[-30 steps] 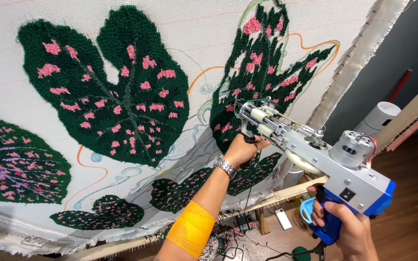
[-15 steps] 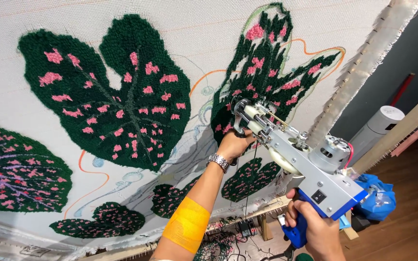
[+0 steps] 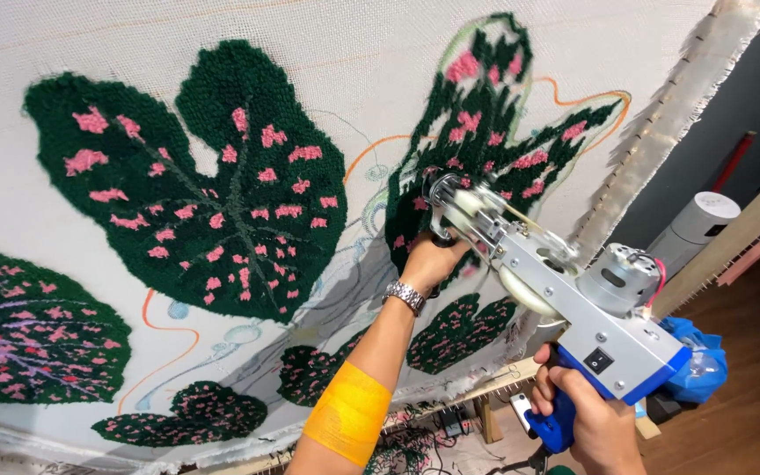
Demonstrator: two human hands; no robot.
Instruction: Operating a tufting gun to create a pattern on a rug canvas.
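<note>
Item: tufting gun (image 3: 573, 308), grey metal body, blue grip, round motor on top. You are holding it in both hands. Your right hand (image 3: 587, 422) is closing around the blue grip below the body; your left hand (image 3: 428, 262) is wrapping around the front handle just behind the needle end. Both grips are closed on the gun.

Location: the needle end is meeting the stretched white cloth (image 3: 398, 62) at the lower edge of the dark green leaf with pink spots (image 3: 494, 132), right of the large leaf (image 3: 213, 193).

Handling note: you are working at an upward angle, so keeping the gun's nose pressed flat and firm against the cloth looks like the main care here; a tilted nose would likely skip or tear. Steering with the front hand and only steadying with the rear hand should keep lines even beside the orange outline (image 3: 573, 92).

Also present: wristwatch (image 3: 405, 296) and yellow band (image 3: 349, 422) on your left arm; blue bag (image 3: 692, 361) and white cylinder (image 3: 697, 224) at right.
</note>
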